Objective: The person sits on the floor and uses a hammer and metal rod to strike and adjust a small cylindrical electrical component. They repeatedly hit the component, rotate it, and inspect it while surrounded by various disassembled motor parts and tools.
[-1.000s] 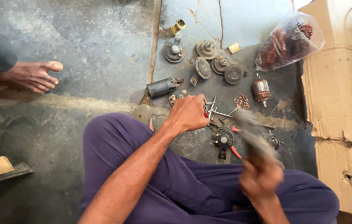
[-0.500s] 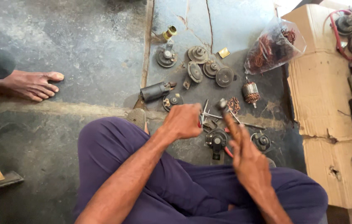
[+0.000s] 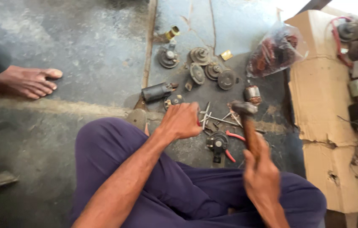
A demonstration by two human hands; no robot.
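- Head view, lower right of the frame: the right hand (image 3: 262, 175) is wrapping its fingers tightly around the wooden handle of a hammer (image 3: 246, 122), whose dark head is hanging above the floor just right of centre.
- Centre of the frame: the left hand (image 3: 182, 120) is curling into a closed fist on a thin metal rod; its tip is hidden by the fingers, so the exact hold cannot be told.
- Just right of that fist, a scatter of thin metal tools (image 3: 212, 118) is lying on the dark, oily floor (image 3: 94, 38).
- Below them, a small black motor part (image 3: 217, 143) is sitting beside red-handled pliers (image 3: 233, 137).
- Upper centre: several round grey motor covers (image 3: 200, 55) are lying in a cluster, with a dark cylinder (image 3: 157, 91) to their lower left.
- Upper right: a clear plastic bag of copper coils (image 3: 274, 50) is resting against a flattened cardboard sheet (image 3: 322, 97).
- Left edge: another person's bare foot (image 3: 25, 80) is resting on the floor.
- Bottom: the person's purple trousers (image 3: 174, 185) are filling the frame.
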